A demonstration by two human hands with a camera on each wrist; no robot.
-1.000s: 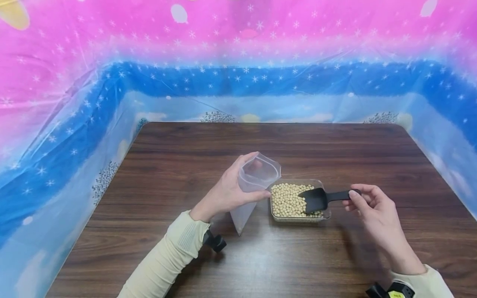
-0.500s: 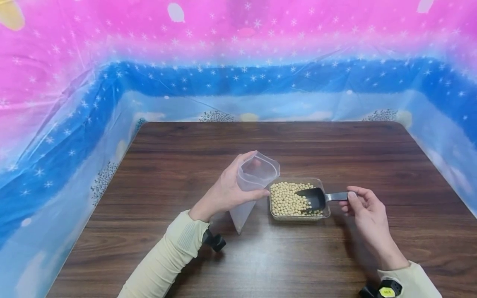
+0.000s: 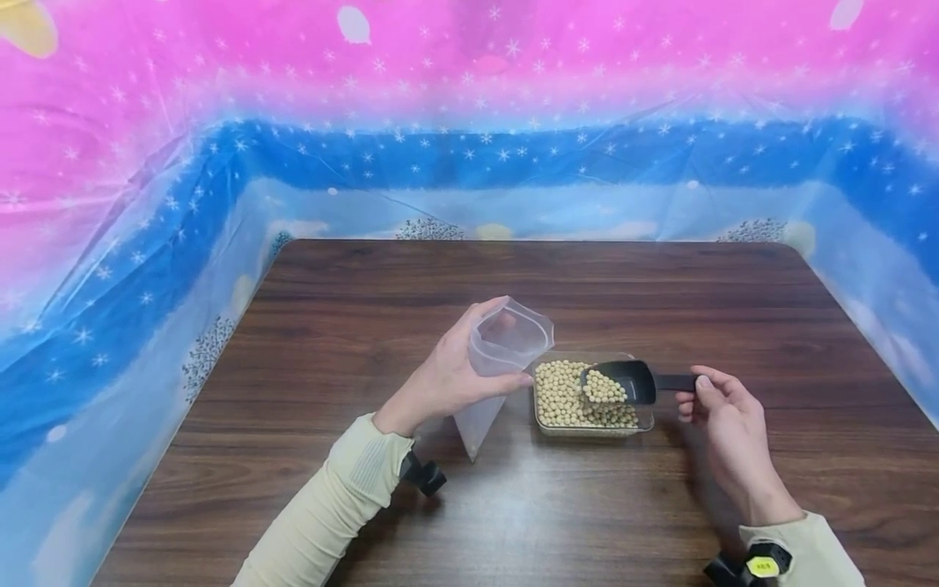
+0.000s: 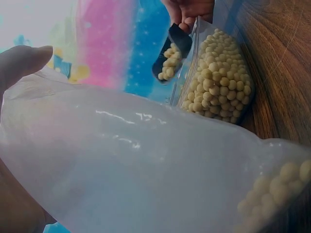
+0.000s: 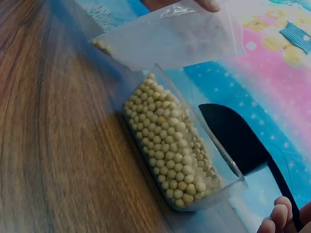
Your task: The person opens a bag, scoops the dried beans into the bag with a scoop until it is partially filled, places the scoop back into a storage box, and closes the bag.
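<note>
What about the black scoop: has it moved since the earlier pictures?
Yes, up: judged against the clear container, the scoop has lifted out of the beans.

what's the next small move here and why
I'd ease the scoop level towards the bag, probably stopping over its mouth: the right hand holds the scoop above the box with beans in it, while the left hand holds the bag with its mouth open and some beans in its bottom corner.

A: Your left sleeve (image 3: 323, 509) is pale yellow, ribbed at the cuff (image 3: 372, 461), with a black device (image 3: 424, 474) at the wrist.
B: Your right sleeve (image 3: 816, 550) matches; its black wrist unit (image 3: 779, 554) bears a yellow label (image 3: 763, 567).
</note>
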